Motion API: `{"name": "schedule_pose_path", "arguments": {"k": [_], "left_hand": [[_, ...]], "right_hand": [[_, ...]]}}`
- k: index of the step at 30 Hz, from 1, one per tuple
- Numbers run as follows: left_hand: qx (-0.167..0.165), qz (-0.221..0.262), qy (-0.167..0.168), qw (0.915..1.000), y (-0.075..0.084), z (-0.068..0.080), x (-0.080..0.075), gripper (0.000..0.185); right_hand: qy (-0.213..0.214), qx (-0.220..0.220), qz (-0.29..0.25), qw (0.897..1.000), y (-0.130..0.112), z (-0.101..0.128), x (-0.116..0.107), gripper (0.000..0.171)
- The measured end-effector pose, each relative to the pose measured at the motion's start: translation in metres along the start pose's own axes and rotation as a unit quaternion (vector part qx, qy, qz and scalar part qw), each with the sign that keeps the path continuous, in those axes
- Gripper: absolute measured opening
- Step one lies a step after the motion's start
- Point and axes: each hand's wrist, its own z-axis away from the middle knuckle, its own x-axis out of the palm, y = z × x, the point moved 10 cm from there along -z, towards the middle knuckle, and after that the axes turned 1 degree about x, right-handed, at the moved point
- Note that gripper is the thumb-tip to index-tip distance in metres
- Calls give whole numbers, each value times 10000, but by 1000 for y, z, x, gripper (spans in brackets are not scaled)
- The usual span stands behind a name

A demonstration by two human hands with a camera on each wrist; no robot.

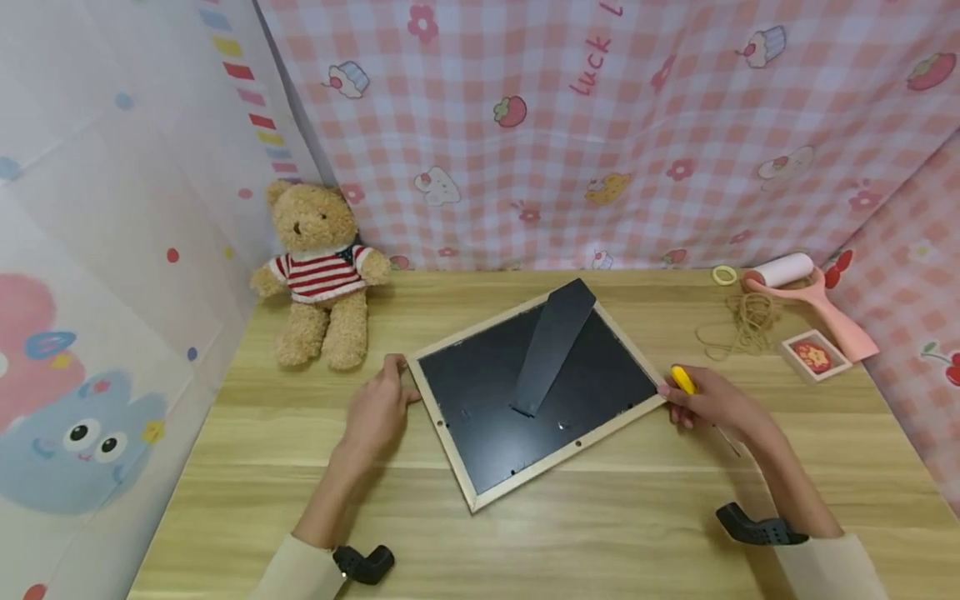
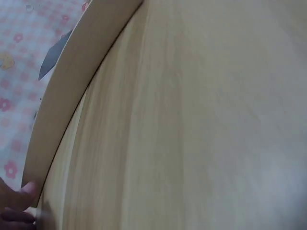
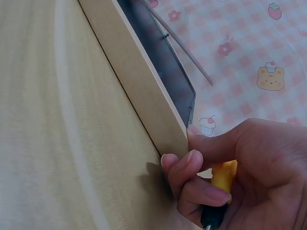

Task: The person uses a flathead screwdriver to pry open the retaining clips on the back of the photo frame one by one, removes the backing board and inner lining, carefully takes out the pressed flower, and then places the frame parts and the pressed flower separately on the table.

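Observation:
A wooden picture frame [image 1: 525, 482] lies back side up on the table, turned at an angle. Its black backing [image 1: 480, 433] bears a black stand leg [image 1: 555, 342] that sticks out past the far edge. My left hand [image 1: 377, 408] grips the frame's left corner, its thumb against the wooden side in the left wrist view. At the right corner, my right hand [image 1: 708, 402] pinches the frame between thumb and fingers. Curled fingers of that same hand also hold a screwdriver [image 3: 223, 182] with a yellow and black handle; its thin shaft points toward me.
A teddy bear [image 1: 315, 279] in a striped shirt sits at the back left. Toward the back right lie a yellow ring [image 1: 724, 275], a white roll [image 1: 783, 271], tangled twine [image 1: 742, 325], a pink Y-shaped tool [image 1: 836, 321] and a small box [image 1: 815, 356]. Patterned curtains [image 1: 480, 167] hang behind the table.

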Motion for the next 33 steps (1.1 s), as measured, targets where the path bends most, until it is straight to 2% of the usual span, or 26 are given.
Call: {"name": "schedule_pose_path", "arguments": {"k": [2, 4, 7, 10, 12, 15, 18, 22, 25, 27, 29, 31, 33], "left_hand": [[-14, 71, 27, 10000, 2, -6, 6, 40], [-102, 343, -70, 9993, 4, -10, 11, 33], [-86, 938, -488, 9944, 8, -17, 20, 51], [83, 1652, -1119, 9799, 17, -24, 27, 82], [213, 2111, -1596, 9641, 20, -27, 31, 97], [383, 2360, -2142, 9471, 18, -33, 40, 115], [472, 2381, -2520, 9368, 11, -41, 50, 131], [504, 2377, -2658, 9329, 0, -53, 60, 137], [576, 2524, -2574, 9310, -3, -55, 60, 125], [674, 2686, -2542, 9267, -3, -51, 59, 115], [758, 2829, -2572, 9209, -2, -43, 58, 107], [736, 2915, -2656, 9160, -6, -35, 58, 105], [666, 2953, -2716, 9136, -9, -28, 58, 108]], "right_hand": [[19, 22, 23, 10000, 1, 5, 3, 20], [34, 6, 131, 9999, 1, 10, 6, 21], [25, -12, 271, 9996, 0, 16, 11, 22], [-29, -44, 325, 9995, 0, 23, 18, 23], [-81, -100, 322, 9994, 0, 27, 23, 24], [-157, -203, 269, 9993, 0, 34, 31, 24], [-230, -213, 256, 9992, 1, 40, 39, 24], [-181, -87, 363, 9991, 2, 48, 49, 24], [70, -6, 721, 9974, 2, 53, 49, 28], [326, -38, 1014, 9943, 2, 58, 42, 31], [524, 63, 1089, 9926, -4, 65, 33, 35], [762, 38, 943, 9926, -18, 72, 24, 39], [1047, -219, 729, 9916, -39, 76, 20, 42]]}}
